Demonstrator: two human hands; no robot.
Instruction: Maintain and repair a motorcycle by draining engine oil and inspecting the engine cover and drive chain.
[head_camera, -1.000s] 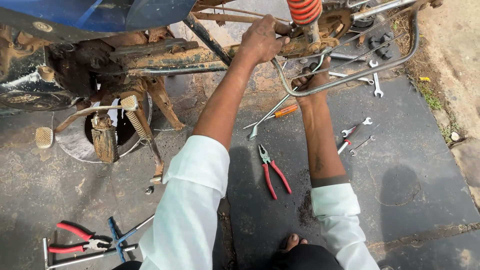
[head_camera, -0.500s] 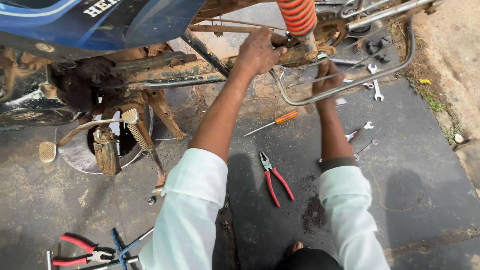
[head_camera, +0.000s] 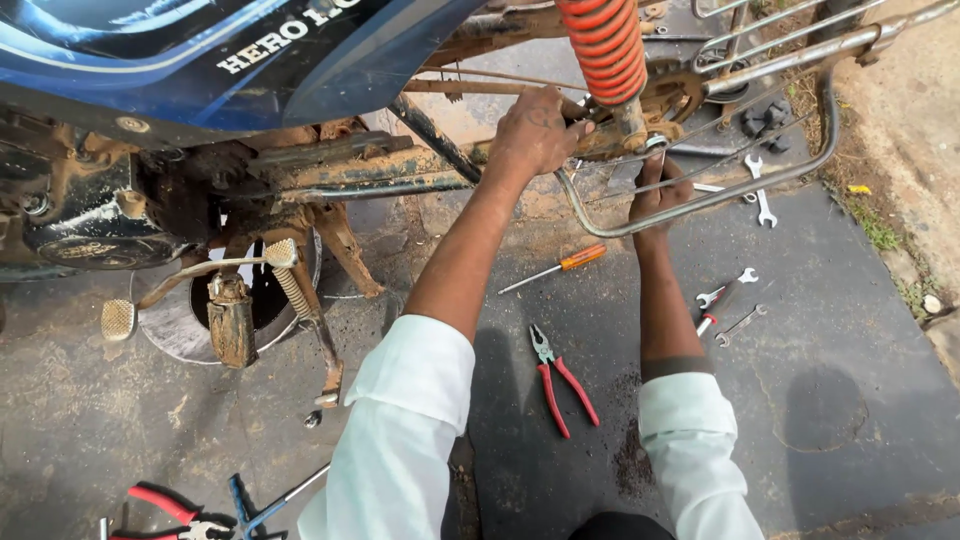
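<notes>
A blue motorcycle (head_camera: 230, 50) with a muddy frame stands over a dark mat. My left hand (head_camera: 535, 135) is closed on the muddy swingarm tube just left of the orange shock-absorber spring (head_camera: 605, 50). My right hand (head_camera: 660, 195) reaches up under the spring's lower mount and grips a small metal part there, behind the grey bent guard rail (head_camera: 700, 200). What the right fingers hold is mostly hidden. Both sleeves are white.
On the mat lie an orange-handled screwdriver (head_camera: 560, 268), red-handled pliers (head_camera: 562, 380), spanners (head_camera: 728, 300) and another spanner (head_camera: 760, 195). More red and blue hand tools (head_camera: 190, 505) lie at the bottom left. A kick-start lever and footpeg (head_camera: 235, 300) hang at left.
The view has shifted closer and lower toward the motorcycle. Both hands stay at the spring's lower mount; my right hand has moved up slightly behind the guard rail.
</notes>
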